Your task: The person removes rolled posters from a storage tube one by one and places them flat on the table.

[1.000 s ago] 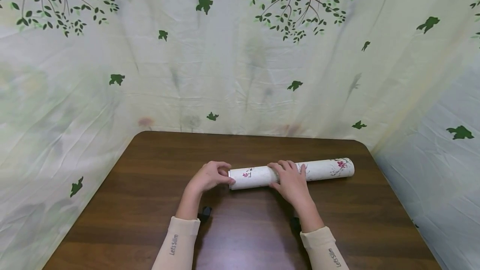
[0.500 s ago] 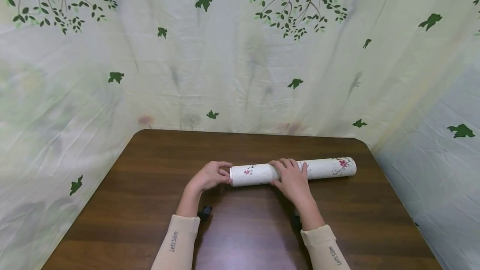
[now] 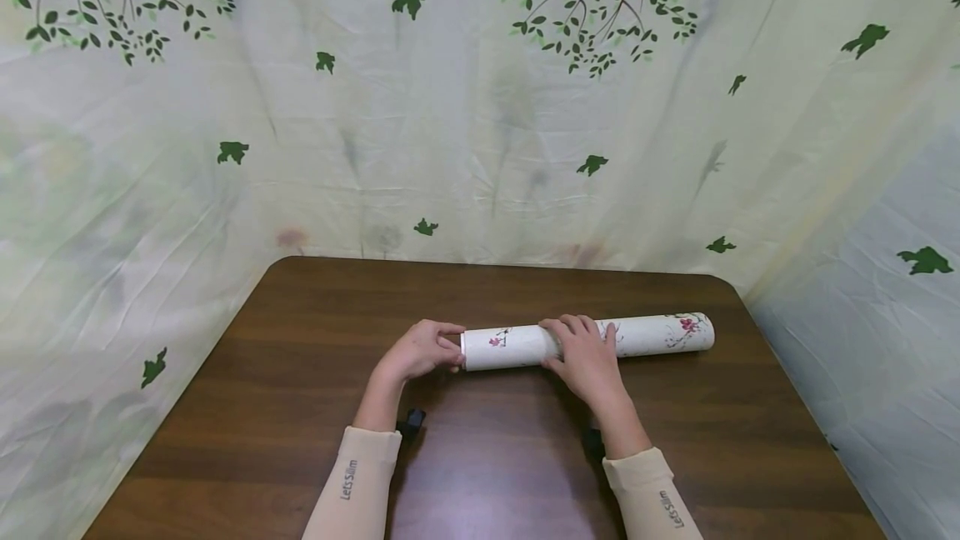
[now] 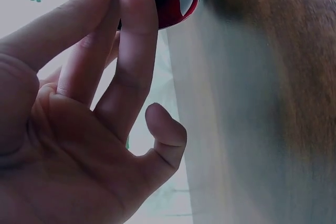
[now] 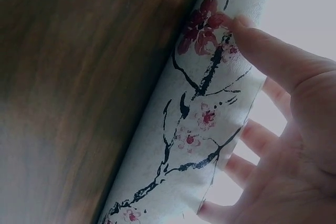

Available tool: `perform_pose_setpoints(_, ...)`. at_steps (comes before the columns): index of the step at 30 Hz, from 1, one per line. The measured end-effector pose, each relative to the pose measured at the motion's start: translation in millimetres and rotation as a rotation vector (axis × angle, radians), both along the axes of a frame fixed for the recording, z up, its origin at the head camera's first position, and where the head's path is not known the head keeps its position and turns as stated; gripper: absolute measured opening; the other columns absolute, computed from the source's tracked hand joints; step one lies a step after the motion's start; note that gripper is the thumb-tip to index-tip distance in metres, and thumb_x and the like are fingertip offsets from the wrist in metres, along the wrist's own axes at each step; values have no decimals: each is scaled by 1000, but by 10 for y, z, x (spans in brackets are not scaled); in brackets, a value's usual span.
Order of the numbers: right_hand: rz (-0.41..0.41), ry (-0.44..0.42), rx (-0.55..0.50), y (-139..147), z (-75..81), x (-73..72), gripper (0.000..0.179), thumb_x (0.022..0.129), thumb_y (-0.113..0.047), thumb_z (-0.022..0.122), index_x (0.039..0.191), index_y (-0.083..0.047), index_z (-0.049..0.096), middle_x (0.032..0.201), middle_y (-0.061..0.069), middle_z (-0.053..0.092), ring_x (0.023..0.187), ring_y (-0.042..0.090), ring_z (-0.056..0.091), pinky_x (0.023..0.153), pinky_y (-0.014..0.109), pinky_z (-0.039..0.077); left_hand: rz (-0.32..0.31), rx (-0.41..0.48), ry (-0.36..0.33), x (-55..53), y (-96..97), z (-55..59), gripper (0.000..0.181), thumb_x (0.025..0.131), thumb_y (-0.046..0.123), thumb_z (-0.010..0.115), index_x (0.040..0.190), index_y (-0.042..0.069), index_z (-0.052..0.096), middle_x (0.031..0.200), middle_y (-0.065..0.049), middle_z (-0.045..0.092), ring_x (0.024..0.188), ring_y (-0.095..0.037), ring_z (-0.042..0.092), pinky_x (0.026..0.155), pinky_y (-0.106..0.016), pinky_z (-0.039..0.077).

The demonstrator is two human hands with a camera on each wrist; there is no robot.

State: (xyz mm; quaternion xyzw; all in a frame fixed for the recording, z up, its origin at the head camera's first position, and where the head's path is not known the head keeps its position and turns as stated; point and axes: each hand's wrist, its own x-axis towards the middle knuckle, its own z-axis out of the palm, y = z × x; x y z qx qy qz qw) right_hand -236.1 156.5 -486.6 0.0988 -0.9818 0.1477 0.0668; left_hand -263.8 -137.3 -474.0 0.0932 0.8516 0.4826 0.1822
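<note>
A white wallpaper roll (image 3: 656, 335) printed with dark branches and pink blossoms lies across the table, its right end slightly farther back. At its left end, my left hand (image 3: 420, 352) pinches the rim with thumb and fingertips. The left wrist view shows that hollow end (image 4: 176, 3), red and white inside, with the little finger curled free below. My right hand (image 3: 587, 359) grips the roll near its middle, the fingers going over the far side. In the right wrist view the thumb (image 5: 268, 51) presses on the blossom print; the other fingertips are hidden behind the roll.
The brown wooden table (image 3: 345, 298) has rounded far corners. A pale curtain (image 3: 465, 123) printed with leaves hangs behind and on both sides. Small black devices sit under both wrists, one visible beside the left wrist (image 3: 411, 422).
The roll has shifted slightly to the right. My left thumb, earlier over the front of the roll's end, now sits right at the rim. My right hand keeps its place on the roll.
</note>
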Motion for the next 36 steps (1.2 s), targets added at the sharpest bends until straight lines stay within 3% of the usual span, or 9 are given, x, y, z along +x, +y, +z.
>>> perform_pose_setpoints(20,5,-6,1,23,-9,-7,61,89,-34,86,145,-30,62,146,7,62,146,38,46,119,83,17,36,-73,9,22,18,41,51,92,3,77,142,1,66,85,-7,81,70,-15,72,66,-24,48)
perform_pose_setpoints(36,10,-15,-10,26,-12,-8,60,90,-34,86,145,-31,62,147,8,61,147,38,45,119,83,15,19,-126,54,60,-4,81,51,90,2,78,140,-1,67,84,-10,80,70,-18,72,64,-25,47)
